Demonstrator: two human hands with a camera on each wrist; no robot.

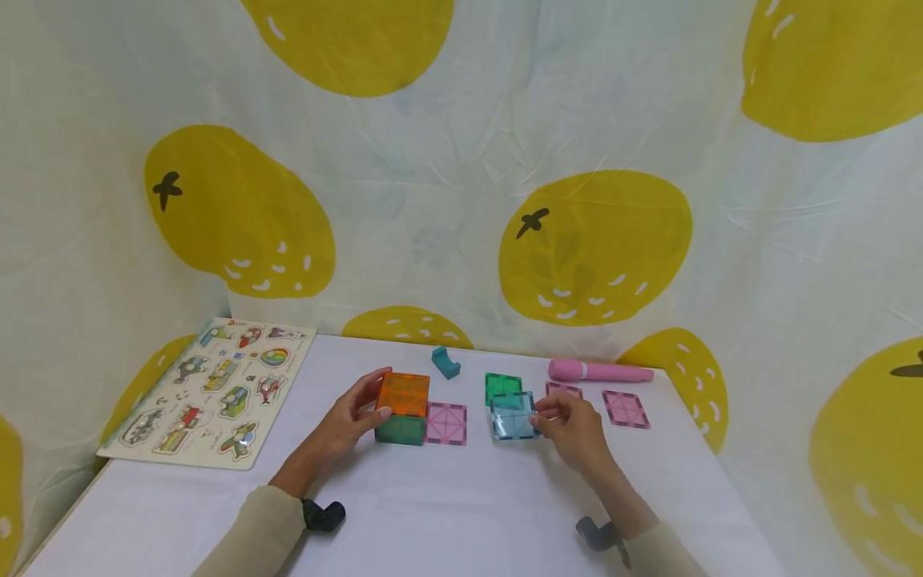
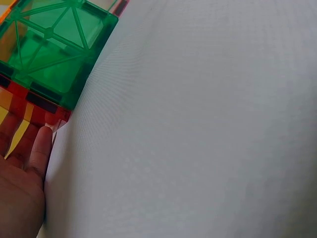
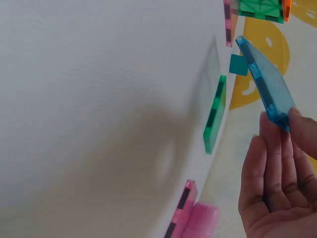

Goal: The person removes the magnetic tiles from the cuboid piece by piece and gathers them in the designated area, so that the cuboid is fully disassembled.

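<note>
On the left, a box of magnetic tiles has an orange tile point(image 1: 404, 393) on top and a green tile point(image 1: 400, 430) in front. My left hand point(image 1: 353, 413) holds its left side, thumb near the front corner. In the left wrist view a red tile point(image 2: 37, 110) shows between the fingers and the green front. A pink tile point(image 1: 449, 425) lies against the box's right side. Between thumb and fingertips, my right hand point(image 1: 577, 433) pinches a clear blue magnetic tile point(image 3: 267, 82), tilted above the table. Behind it lies a green tile point(image 1: 502, 385), partly covered in the head view.
Two pink tiles, one near the right hand point(image 1: 564, 390) and one farther right point(image 1: 626, 409), lie on the white table. A pink wand-shaped thing point(image 1: 598, 371) and a teal curved block point(image 1: 445, 364) lie behind. A picture puzzle board point(image 1: 216, 393) is at the left.
</note>
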